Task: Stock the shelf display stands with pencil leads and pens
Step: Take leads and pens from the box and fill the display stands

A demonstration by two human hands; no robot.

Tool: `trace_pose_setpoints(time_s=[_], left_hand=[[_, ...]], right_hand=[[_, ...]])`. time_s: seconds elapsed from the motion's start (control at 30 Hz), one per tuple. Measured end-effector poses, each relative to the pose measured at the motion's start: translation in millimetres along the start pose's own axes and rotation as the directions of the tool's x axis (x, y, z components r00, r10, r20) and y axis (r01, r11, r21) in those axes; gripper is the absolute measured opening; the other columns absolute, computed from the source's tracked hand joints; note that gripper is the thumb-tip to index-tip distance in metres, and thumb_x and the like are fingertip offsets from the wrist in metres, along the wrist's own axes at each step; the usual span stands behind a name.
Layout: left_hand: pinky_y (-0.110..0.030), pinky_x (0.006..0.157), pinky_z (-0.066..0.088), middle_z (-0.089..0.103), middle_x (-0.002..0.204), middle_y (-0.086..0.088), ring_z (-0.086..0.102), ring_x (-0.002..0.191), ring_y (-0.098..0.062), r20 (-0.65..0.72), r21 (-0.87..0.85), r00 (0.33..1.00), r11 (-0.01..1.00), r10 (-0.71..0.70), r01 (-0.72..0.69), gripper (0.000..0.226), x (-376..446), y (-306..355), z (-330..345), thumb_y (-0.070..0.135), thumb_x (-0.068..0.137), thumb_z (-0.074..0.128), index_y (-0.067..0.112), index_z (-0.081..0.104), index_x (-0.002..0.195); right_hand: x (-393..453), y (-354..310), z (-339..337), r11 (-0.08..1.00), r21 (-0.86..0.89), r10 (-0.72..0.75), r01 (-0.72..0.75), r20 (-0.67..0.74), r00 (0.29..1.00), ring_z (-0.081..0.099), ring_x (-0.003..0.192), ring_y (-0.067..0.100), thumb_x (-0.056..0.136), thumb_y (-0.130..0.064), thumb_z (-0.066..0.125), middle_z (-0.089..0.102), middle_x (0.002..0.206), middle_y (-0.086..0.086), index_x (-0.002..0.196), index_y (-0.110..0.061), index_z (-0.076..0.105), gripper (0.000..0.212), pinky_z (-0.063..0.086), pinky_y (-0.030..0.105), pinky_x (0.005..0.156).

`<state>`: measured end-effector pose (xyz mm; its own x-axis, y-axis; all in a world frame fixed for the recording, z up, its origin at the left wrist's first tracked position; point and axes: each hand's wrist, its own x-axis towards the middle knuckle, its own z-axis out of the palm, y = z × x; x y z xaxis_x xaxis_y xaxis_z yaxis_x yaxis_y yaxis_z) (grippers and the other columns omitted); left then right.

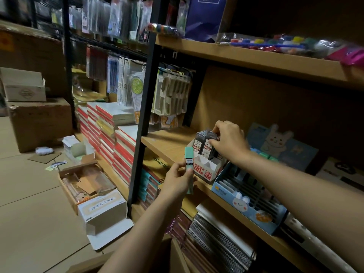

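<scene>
Pinching a lead pack (207, 148) in the white display stand (204, 168) with your right hand (228, 142), you risk tipping its neighbours at 9 o'clock, while your left hand (178, 182) grips the mint lead tube (189, 168)

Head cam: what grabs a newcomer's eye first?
The two hands at centre: the left hand holds up a mint-green lead tube, while the right hand pinches grey lead packs in the white display stand on the middle shelf. Beside it sits a blue bunny-printed stand.
</scene>
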<state>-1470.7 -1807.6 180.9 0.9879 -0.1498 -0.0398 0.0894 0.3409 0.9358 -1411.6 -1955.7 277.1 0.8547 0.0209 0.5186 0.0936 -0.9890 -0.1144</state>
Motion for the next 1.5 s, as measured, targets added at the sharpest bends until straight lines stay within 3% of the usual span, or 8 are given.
trace_pose_setpoints(time_s=[0.27, 0.37, 0.57, 0.8, 0.93, 1.1, 1.33, 1.5], left_hand=[[-0.029, 0.071, 0.059, 0.065, 0.111, -0.005, 0.067, 0.096, -0.017, 0.055, -0.022, 0.998, 1.0, -0.016, 0.018, 0.026, -2.8, -5.0, 7.2, 0.014, 0.096, 0.055, 0.021, 0.059, 0.121], [-0.035, 0.08, 0.059, 0.065, 0.111, -0.004, 0.068, 0.095, -0.016, 0.068, 0.012, 0.998, 1.0, 0.0, 0.0, 0.03, -5.6, -5.9, 11.9, 0.014, 0.095, 0.056, 0.02, 0.058, 0.124], [-0.018, 0.066, 0.054, 0.064, 0.107, -0.003, 0.068, 0.09, -0.011, 0.21, 0.122, 0.969, 0.98, 0.127, -0.155, 0.021, -21.5, -9.9, 34.0, 0.014, 0.094, 0.058, 0.027, 0.061, 0.11], [-0.023, 0.077, 0.055, 0.065, 0.109, 0.001, 0.065, 0.096, -0.007, 0.34, 0.222, 0.908, 0.917, 0.245, -0.331, 0.018, -36.1, -19.1, 64.4, 0.019, 0.093, 0.059, 0.025, 0.06, 0.111], [-0.027, 0.092, 0.051, 0.047, 0.128, 0.005, 0.049, 0.114, -0.007, 0.441, 0.561, 0.807, 0.581, 0.394, -0.59, 0.035, -35.7, -38.8, 63.9, 0.032, 0.092, 0.059, 0.026, 0.049, 0.125], [-0.042, 0.114, 0.029, 0.015, 0.153, -0.003, 0.018, 0.141, -0.024, 0.597, 0.751, 0.748, 0.125, 0.29, -0.648, 0.057, -32.3, -63.6, 59.2, 0.051, 0.09, 0.055, 0.039, 0.028, 0.139], [-0.045, 0.118, 0.021, 0.009, 0.159, -0.005, 0.012, 0.146, -0.027, 0.616, 0.774, 0.736, -0.042, 0.28, -0.632, 0.058, -22.5, -64.9, 48.6, 0.055, 0.093, 0.046, 0.049, 0.019, 0.144], [-0.047, 0.121, 0.01, -0.006, 0.162, -0.006, -0.008, 0.149, -0.026, 0.627, 0.772, 0.738, -0.07, 0.249, -0.632, 0.07, -22.7, -74.1, 43.4, 0.051, 0.094, 0.047, 0.052, 0.001, 0.147]], right_hand=[[-17.3, 11.4, -8.6, 0.965, -0.212, -0.135, 0.157, 0.114, 0.984, 0.053, 0.104, 0.024, 0.094, -0.035, 0.058, 0.049, 0.114, 0.003, 0.121, -0.019, 0.064, 0.032, 0.045, 0.042, 0.092], [-30.2, 22.6, -28.0, 0.994, -0.001, -0.11, 0.111, 0.037, 0.993, 0.049, 0.107, 0.016, 0.096, -0.028, 0.055, 0.047, 0.119, 0.001, 0.139, -0.017, 0.051, 0.044, 0.043, 0.035, 0.094], [-76.6, 30.2, -57.3, 0.842, 0.51, 0.042, -0.176, 0.263, 0.964, 0.07, 0.089, 0.017, 0.089, -0.03, 0.069, 0.069, 0.102, -0.001, 0.116, -0.023, 0.063, 0.029, 0.06, 0.035, 0.078], [-107.2, 40.9, -82.0, 0.864, 0.463, 0.134, -0.199, 0.168, 0.977, 0.071, 0.078, 0.018, 0.077, -0.017, 0.081, 0.069, 0.087, 0.001, 0.097, -0.021, 0.059, 0.03, 0.061, 0.034, 0.071], [-113.4, 73.3, -117.3, 0.883, 0.401, 0.235, -0.244, 0.072, 0.969, 0.069, 0.082, 0.013, 0.079, -0.019, 0.08, 0.068, 0.097, 0.003, 0.102, -0.019, 0.061, 0.03, 0.061, 0.029, 0.068], [-128.1, 104.8, -132.4, 0.936, 0.246, 0.263, -0.252, -0.014, 0.965, 0.07, 0.08, 0.014, 0.08, -0.021, 0.079, 0.071, 0.095, 0.001, 0.103, -0.02, 0.065, 0.027, 0.06, 0.038, 0.077], [-108.7, 93.9, -109.8, 0.97, 0.174, 0.188, -0.167, -0.11, 0.976, 0.066, 0.079, 0.008, 0.081, -0.025, 0.077, 0.07, 0.094, -0.003, 0.099, -0.022, 0.064, 0.022, 0.056, 0.027, 0.069], [-87.4, 75.3, -84.3, 0.986, -0.026, 0.161, -0.164, -0.089, 0.983, 0.066, 0.091, 0.022, 0.084, -0.029, 0.074, 0.07, 0.096, 0.003, 0.102, -0.019, 0.065, 0.022, 0.056, 0.043, 0.081]])
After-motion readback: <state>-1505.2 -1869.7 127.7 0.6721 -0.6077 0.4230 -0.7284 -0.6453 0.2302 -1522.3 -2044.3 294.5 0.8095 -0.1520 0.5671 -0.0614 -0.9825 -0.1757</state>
